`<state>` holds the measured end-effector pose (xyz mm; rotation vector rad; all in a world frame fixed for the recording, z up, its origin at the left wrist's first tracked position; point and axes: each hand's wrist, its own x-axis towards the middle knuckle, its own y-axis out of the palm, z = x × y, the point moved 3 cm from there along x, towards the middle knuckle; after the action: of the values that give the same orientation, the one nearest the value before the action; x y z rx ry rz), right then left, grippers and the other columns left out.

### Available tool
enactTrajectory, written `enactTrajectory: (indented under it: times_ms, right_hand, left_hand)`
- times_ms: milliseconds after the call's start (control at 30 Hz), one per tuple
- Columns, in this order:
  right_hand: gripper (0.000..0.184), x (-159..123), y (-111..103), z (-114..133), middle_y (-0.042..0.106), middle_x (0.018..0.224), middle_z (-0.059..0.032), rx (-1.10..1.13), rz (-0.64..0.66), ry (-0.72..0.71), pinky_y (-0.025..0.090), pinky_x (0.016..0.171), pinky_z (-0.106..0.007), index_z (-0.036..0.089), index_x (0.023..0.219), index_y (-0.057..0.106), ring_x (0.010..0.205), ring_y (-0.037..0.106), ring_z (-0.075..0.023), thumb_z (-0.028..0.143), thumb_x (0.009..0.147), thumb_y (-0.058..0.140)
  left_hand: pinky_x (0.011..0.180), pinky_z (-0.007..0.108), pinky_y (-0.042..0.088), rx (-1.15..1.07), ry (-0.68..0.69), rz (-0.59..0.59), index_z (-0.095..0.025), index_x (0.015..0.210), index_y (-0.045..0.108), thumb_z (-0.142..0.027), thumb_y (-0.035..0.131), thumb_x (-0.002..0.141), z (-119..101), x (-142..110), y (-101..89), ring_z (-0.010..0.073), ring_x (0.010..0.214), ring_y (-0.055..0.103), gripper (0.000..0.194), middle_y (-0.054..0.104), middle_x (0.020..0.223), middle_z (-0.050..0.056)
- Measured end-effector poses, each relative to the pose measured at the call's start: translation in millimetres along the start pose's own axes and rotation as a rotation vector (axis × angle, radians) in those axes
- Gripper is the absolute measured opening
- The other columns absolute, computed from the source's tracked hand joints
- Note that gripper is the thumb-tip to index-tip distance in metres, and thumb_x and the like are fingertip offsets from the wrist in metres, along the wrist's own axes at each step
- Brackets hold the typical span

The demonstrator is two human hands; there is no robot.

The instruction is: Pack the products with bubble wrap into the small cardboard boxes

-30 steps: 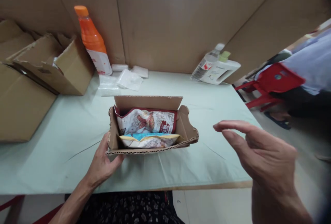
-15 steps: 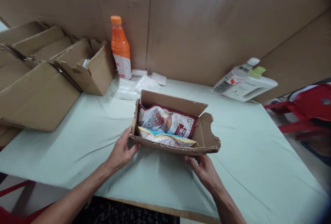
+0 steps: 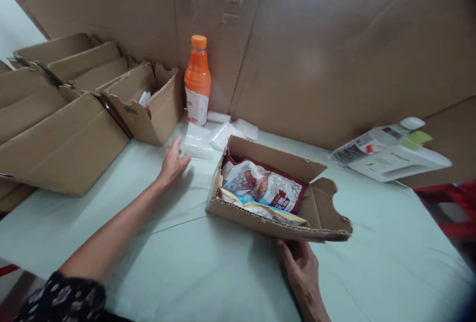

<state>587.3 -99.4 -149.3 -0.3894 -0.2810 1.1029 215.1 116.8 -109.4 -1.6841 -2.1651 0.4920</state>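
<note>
A small open cardboard box [image 3: 256,225] stands near the middle of the table. Inside it lie a dark red and white printed pouch [image 3: 260,183] and, in front of that, a pouch with a yellow and blue edge [image 3: 267,210]. At the box's lower front edge, toward its right end, is my right hand [image 3: 303,267]; the thumb shows and the other fingers are partly hidden under the box. My left hand [image 3: 174,162] is off the box, fingers apart and nothing in them, just left of some clear plastic packets [image 3: 199,138].
Several larger cardboard boxes [image 3: 67,143] stand at the left, one narrow box [image 3: 165,109] holding small items. An orange bottle [image 3: 198,81] stands by the cardboard wall [image 3: 316,54]. A clear bottle [image 3: 375,141] and a white jug [image 3: 401,161] lie at the back right.
My left hand has let go of the box's left end and moved away toward the plastic packets. My right hand stays at the box's front. The whole view has shifted.
</note>
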Motion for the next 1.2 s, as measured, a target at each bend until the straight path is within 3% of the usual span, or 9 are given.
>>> enactTrajectory:
  times_ms: [100,167,333,467,567,733,933,1100,1200]
  right_hand:
    - [0.041,1.8,0.1,-0.4,0.076,0.079,-0.0094,0.0,-0.002,-0.004,0.06,0.064,-0.034,0.019,0.085,0.07,0.072,0.072,-0.0269,0.055,0.069,0.077]
    - [0.042,3.0,0.7,0.5,0.077,0.08,-0.0093,0.012,0.0,-0.017,0.06,0.065,-0.034,0.018,0.087,0.07,0.073,0.072,-0.0268,0.055,0.069,0.077]
    - [0.038,5.2,4.5,7.2,0.073,0.073,-0.0059,-0.002,0.012,-0.058,0.055,0.059,-0.031,0.019,0.085,0.066,0.066,0.067,-0.0227,0.053,0.071,0.075]
    - [0.04,4.0,8.3,12.5,0.07,0.072,-0.0044,-0.017,0.024,-0.062,0.052,0.059,-0.031,0.019,0.087,0.063,0.065,0.064,-0.0211,0.054,0.07,0.074]
    - [0.046,0.5,12.6,16.6,0.07,0.077,-0.0048,-0.033,0.049,-0.06,0.052,0.062,-0.033,0.019,0.092,0.061,0.069,0.064,-0.0216,0.056,0.068,0.076]
    - [0.06,7.3,26.1,32.5,0.07,0.088,-0.0083,-0.087,0.048,-0.048,0.051,0.066,-0.035,0.018,0.102,0.06,0.076,0.063,-0.0241,0.061,0.064,0.077]
    - [0.052,24.1,32.6,49.5,0.071,0.096,-0.0131,-0.291,0.027,-0.06,0.053,0.076,-0.044,0.013,0.107,0.064,0.081,0.063,-0.0272,0.054,0.075,0.061]
    - [0.063,-38.2,16.9,47.7,0.061,0.135,-0.0197,-0.38,-0.02,-0.363,0.055,0.089,-0.05,0.016,0.146,0.047,0.113,0.064,-0.0318,0.039,0.088,0.06]
    - [0.07,-92.9,31.3,60.3,0.055,0.146,-0.0173,-0.402,0.244,-0.652,0.051,0.102,-0.053,0.024,0.156,0.035,0.131,0.055,-0.0323,0.032,0.092,0.063]
  left_hand:
    - [0.091,0.038,0.049,-0.028,-0.054,0.0,-0.003,0.144,0.049,-0.019,0.064,0.072,-13.8,28.8,14.3,0.0257,0.094,0.064,0.075,0.07,0.101,0.015]
    - [0.077,0.032,0.048,-0.062,-0.056,0.021,-0.005,0.142,0.052,-0.021,0.06,0.074,-21.3,22.5,11.5,0.0199,0.074,0.059,0.07,0.065,0.078,0.004]
    - [0.061,0.026,0.038,-0.112,-0.09,0.154,-0.013,0.115,0.072,-0.036,0.061,0.072,-7.0,-67.8,-44.5,0.0143,0.062,0.048,0.05,0.057,0.069,-0.001]
    - [0.059,0.025,0.032,-0.153,-0.326,0.414,-0.013,0.114,0.071,-0.046,0.065,0.07,25.9,-150.6,-88.7,0.0141,0.063,0.045,0.056,0.058,0.072,-0.001]
    - [0.059,0.025,0.029,-0.151,-0.413,0.504,-0.014,0.115,0.07,-0.047,0.065,0.07,37.3,-186.1,-104.1,0.0142,0.063,0.043,0.056,0.055,0.069,-0.002]
    - [0.057,0.025,0.026,-0.161,-0.473,0.565,-0.014,0.114,0.069,-0.047,0.066,0.067,32.8,-204.3,-102.6,0.0129,0.06,0.036,0.057,0.045,0.062,-0.005]
    - [0.056,0.023,0.03,-0.273,-0.514,0.63,-0.014,0.113,0.07,-0.049,0.073,0.068,22.2,-228.2,-86.4,0.0113,0.06,0.037,0.056,0.046,0.064,-0.004]
    - [0.066,0.028,0.05,-0.582,-0.701,0.578,-0.015,0.107,0.073,-0.048,0.082,0.065,17.9,-259.3,-71.9,0.0141,0.07,0.051,0.055,0.057,0.076,0.0]
    - [0.066,0.028,0.053,-0.683,-0.808,0.562,-0.014,0.103,0.075,-0.044,0.087,0.061,20.5,-267.6,-63.9,0.0135,0.07,0.055,0.053,0.06,0.079,0.001]
